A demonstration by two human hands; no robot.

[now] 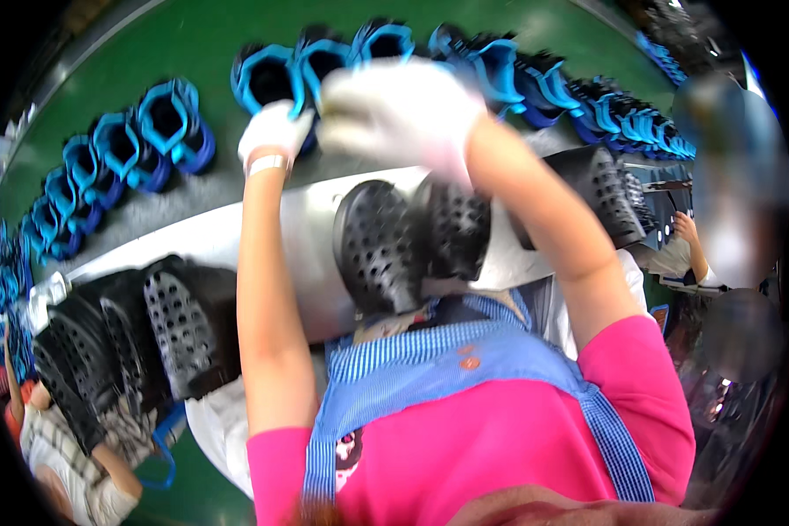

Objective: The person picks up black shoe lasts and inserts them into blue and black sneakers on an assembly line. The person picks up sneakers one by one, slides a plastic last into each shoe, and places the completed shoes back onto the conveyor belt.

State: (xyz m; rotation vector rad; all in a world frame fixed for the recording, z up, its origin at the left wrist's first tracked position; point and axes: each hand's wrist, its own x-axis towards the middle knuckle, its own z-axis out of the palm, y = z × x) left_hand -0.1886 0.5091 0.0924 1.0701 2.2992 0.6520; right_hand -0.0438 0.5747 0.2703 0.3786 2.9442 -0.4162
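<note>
My left hand (274,137), in a white glove, reaches far forward. Its fingers are closed at the near rim of a black shoe with a bright blue collar (269,81). My right hand (399,114), also gloved in white, is smeared by motion and its fingers cannot be made out. It is raised in front of more blue-collared shoes (384,42) and hides parts of them. Below it, two black shoe-shaped pieces dotted with holes (377,245) (454,228) stand on a shiny metal ledge (311,254).
Blue-and-black shoes (162,123) stretch in a curved row to left and right on a green surface (210,44). More black perforated pieces (180,329) (600,193) stand on either side of me. Other people (70,456) (688,245) are at both edges.
</note>
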